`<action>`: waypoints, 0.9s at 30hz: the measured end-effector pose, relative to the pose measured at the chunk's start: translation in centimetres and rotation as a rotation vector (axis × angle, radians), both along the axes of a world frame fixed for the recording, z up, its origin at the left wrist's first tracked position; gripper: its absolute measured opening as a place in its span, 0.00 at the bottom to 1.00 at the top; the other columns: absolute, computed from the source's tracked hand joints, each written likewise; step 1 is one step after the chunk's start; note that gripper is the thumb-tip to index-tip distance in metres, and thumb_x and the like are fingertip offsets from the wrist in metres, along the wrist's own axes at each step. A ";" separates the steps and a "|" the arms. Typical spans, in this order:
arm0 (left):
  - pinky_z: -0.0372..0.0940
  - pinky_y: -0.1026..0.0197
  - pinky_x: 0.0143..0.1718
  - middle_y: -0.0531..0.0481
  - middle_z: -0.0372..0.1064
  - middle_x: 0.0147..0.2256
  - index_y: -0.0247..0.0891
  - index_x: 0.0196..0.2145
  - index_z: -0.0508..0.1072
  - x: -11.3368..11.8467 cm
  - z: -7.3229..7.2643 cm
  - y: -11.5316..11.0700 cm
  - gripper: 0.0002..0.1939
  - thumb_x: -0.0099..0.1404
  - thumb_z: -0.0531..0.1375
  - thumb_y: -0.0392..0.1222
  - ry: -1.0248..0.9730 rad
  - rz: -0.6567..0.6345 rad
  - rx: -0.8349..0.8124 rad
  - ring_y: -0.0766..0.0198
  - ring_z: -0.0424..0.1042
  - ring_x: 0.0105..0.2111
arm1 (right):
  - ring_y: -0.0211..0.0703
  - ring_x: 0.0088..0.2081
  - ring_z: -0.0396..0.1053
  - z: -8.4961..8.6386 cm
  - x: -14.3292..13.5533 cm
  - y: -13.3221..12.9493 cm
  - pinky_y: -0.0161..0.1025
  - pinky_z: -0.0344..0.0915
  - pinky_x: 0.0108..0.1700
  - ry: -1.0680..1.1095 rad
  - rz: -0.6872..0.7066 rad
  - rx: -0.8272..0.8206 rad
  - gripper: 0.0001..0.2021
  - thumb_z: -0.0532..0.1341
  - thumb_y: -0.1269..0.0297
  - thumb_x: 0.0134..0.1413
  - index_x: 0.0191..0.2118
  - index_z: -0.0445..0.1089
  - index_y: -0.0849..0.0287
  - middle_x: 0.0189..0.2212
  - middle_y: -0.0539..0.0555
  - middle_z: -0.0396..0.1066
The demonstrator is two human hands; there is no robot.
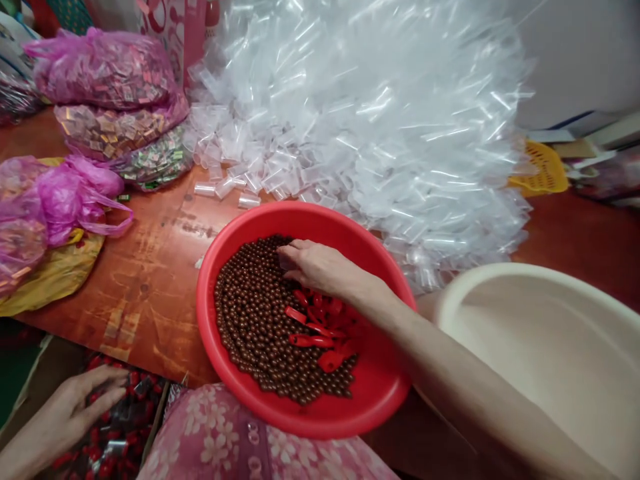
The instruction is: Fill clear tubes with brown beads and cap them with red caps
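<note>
My right hand (317, 265) reaches into a red basin (380, 393) and touches the brown beads (250, 313). Its fingers and thumb are closed round a small see-through piece that looks like a clear plastic tube, mostly hidden by the fingers. Below that hand, several red plastic parts (320, 333) lie on the beads. At the lower left my left hand (80, 407) hovers with fingers apart and nothing in them. Under it is a cardboard box (30, 387) of small clear pieces with red ends (115, 443).
A big heap of clear plastic tubes (375, 120) covers the back of the wooden table (155, 267). Filled pink bags (105, 73) stand at the left. A cream basin (545, 333) sits at the right, with a yellow basket (545, 167) behind it.
</note>
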State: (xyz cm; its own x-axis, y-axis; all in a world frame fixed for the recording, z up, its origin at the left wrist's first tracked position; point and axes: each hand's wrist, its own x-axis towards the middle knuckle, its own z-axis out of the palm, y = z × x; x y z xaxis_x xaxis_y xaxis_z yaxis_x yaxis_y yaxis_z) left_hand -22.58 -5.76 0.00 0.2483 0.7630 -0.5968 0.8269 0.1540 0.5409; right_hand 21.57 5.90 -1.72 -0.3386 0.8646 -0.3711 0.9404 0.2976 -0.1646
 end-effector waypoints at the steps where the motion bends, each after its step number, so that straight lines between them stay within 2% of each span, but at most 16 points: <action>1: 0.73 0.59 0.46 0.48 0.79 0.44 0.46 0.43 0.81 1.5 1.1 0.9 0.18 0.63 0.58 0.56 -0.038 -0.038 0.012 0.53 0.79 0.43 | 0.55 0.49 0.72 -0.2 -0.1 0.2 0.43 0.67 0.49 0.003 -0.002 -0.002 0.18 0.62 0.69 0.56 0.52 0.70 0.65 0.48 0.65 0.72; 3: 0.72 0.60 0.48 0.48 0.79 0.44 0.47 0.42 0.81 4.3 3.0 2.4 0.15 0.61 0.62 0.53 -0.100 -0.089 0.111 0.54 0.78 0.45 | 0.53 0.47 0.73 -0.4 -0.2 0.4 0.43 0.67 0.48 0.018 -0.013 0.000 0.15 0.59 0.70 0.58 0.50 0.71 0.66 0.46 0.65 0.73; 5: 0.73 0.64 0.44 0.49 0.80 0.39 0.46 0.42 0.81 7.2 4.4 3.7 0.13 0.62 0.62 0.48 -0.227 -0.119 0.185 0.58 0.79 0.41 | 0.52 0.45 0.73 -0.1 -0.2 0.4 0.43 0.67 0.47 0.043 -0.034 0.011 0.13 0.55 0.70 0.61 0.49 0.72 0.66 0.44 0.65 0.74; 8: 0.72 0.68 0.38 0.49 0.79 0.34 0.39 0.44 0.79 11.8 5.0 5.4 0.12 0.67 0.58 0.41 -0.485 -0.118 0.235 0.65 0.78 0.33 | 0.48 0.45 0.74 0.6 -0.3 0.0 0.41 0.67 0.48 0.148 -0.092 0.044 0.15 0.50 0.68 0.65 0.48 0.72 0.63 0.44 0.62 0.75; 11: 0.72 0.64 0.44 0.45 0.77 0.39 0.33 0.47 0.75 16.2 3.8 6.9 0.13 0.67 0.58 0.39 -0.578 -0.058 0.392 0.64 0.77 0.37 | 0.44 0.43 0.74 1.2 -0.4 -0.5 0.41 0.69 0.46 0.615 -0.256 -0.041 0.15 0.54 0.63 0.63 0.51 0.68 0.60 0.43 0.57 0.76; 13: 0.70 0.57 0.52 0.39 0.74 0.47 0.30 0.52 0.71 18.6 2.4 7.6 0.17 0.66 0.59 0.37 -0.544 -0.126 0.552 0.59 0.75 0.46 | 0.43 0.38 0.74 1.3 -0.6 -0.8 0.41 0.71 0.42 0.935 -0.373 -0.210 0.17 0.60 0.59 0.58 0.51 0.68 0.60 0.41 0.56 0.76; 15: 0.66 0.49 0.58 0.33 0.68 0.54 0.28 0.57 0.65 20.5 1.3 8.1 0.24 0.65 0.60 0.35 -0.425 -0.230 0.660 0.51 0.69 0.55 | 0.40 0.33 0.72 1.1 -1.0 -1.1 0.40 0.71 0.38 1.089 -0.445 -0.377 0.19 0.64 0.56 0.54 0.48 0.69 0.60 0.38 0.55 0.75; 17: 0.66 0.45 0.58 0.32 0.65 0.56 0.28 0.58 0.61 21.6 0.5 8.3 0.25 0.65 0.59 0.34 -0.307 -0.310 0.670 0.47 0.67 0.57 | 0.36 0.29 0.70 1.0 -1.3 -1.5 0.39 0.70 0.36 1.161 -0.475 -0.473 0.19 0.65 0.55 0.52 0.46 0.70 0.61 0.36 0.53 0.74; 19: 0.68 0.45 0.54 0.35 0.66 0.54 0.30 0.56 0.62 22.0 0.3 8.3 0.21 0.66 0.57 0.33 -0.244 -0.349 0.624 0.48 0.70 0.53 | 0.37 0.31 0.70 1.1 -1.6 -1.9 0.39 0.70 0.37 1.170 -0.429 -0.496 0.19 0.64 0.55 0.54 0.48 0.69 0.61 0.36 0.53 0.73; 21: 0.69 0.47 0.53 0.37 0.67 0.51 0.32 0.53 0.63 21.9 0.3 8.4 0.16 0.67 0.54 0.31 -0.228 -0.377 0.585 0.50 0.71 0.51 | 0.41 0.36 0.71 1.5 -1.8 -2.5 0.42 0.71 0.41 1.072 -0.293 -0.388 0.19 0.63 0.57 0.56 0.50 0.68 0.61 0.39 0.55 0.73; 25: 0.71 0.50 0.50 0.40 0.69 0.46 0.33 0.48 0.64 21.5 0.1 8.5 0.12 0.67 0.51 0.29 -0.209 -0.469 0.580 0.53 0.72 0.48 | 0.51 0.46 0.69 2.7 -2.4 -3.4 0.51 0.67 0.50 0.590 0.061 0.005 0.13 0.59 0.64 0.61 0.49 0.70 0.62 0.45 0.63 0.72; 27: 0.72 0.52 0.47 0.42 0.70 0.44 0.35 0.45 0.64 21.5 0.0 8.5 0.10 0.67 0.50 0.28 -0.194 -0.508 0.585 0.55 0.72 0.45 | 0.54 0.45 0.68 3.2 -2.7 -3.5 0.53 0.65 0.50 0.401 0.166 0.091 0.11 0.58 0.65 0.61 0.46 0.71 0.64 0.44 0.63 0.72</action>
